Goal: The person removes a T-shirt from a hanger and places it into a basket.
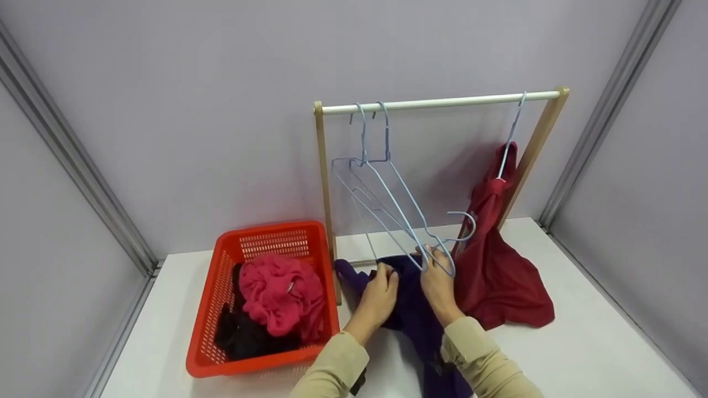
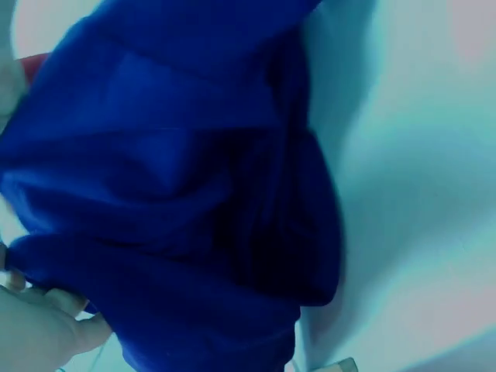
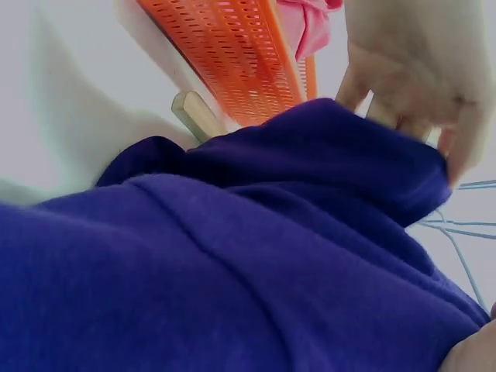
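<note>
Long, creased beige sleeves (image 1: 334, 366) of plain cloth end in cuffs (image 1: 468, 338) of the same colour.

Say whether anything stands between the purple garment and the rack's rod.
Partly: two bare wire hangers hang from the rod near its left end, above the purple garment, their lower ends overlapping the right hand in the head view.

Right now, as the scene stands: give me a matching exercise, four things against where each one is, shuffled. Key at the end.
Things
1. Basket
2. Pink cloth
3. Dark red garment
4. Purple cloth

Places
A. Hung near the right end of the rail
B. Held in the person's left hand
C. Standing on the table, left of the rack
D. Bunched up beside black cloth

Pairs
1-C; 2-D; 3-A; 4-B
</note>
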`<action>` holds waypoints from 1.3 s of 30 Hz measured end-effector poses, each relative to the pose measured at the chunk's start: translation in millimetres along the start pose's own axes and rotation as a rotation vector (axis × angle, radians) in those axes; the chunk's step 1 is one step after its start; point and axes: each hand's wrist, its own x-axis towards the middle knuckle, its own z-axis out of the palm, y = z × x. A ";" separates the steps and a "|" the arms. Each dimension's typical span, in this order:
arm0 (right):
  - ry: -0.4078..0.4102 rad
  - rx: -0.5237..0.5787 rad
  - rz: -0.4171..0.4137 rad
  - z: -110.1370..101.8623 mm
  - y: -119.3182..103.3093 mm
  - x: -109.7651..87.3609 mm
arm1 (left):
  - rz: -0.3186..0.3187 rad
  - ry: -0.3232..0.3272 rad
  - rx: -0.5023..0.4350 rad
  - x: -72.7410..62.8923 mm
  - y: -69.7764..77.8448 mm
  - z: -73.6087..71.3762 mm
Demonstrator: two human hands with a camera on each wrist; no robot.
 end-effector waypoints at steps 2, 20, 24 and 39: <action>-0.001 -0.139 0.099 4.0 -22.2 -3.2 | 0.087 0.005 0.049 -3.5 0.0 2.8; -0.076 -0.259 0.407 8.9 -94.5 -10.6 | 0.023 -0.125 0.323 -11.8 3.5 14.9; -0.088 -0.276 0.390 9.7 -95.2 -11.5 | 0.102 -0.156 0.380 -14.2 5.2 16.7; -0.203 -0.126 0.481 3.9 -90.6 -5.6 | 0.159 -0.118 0.399 -20.5 6.1 22.7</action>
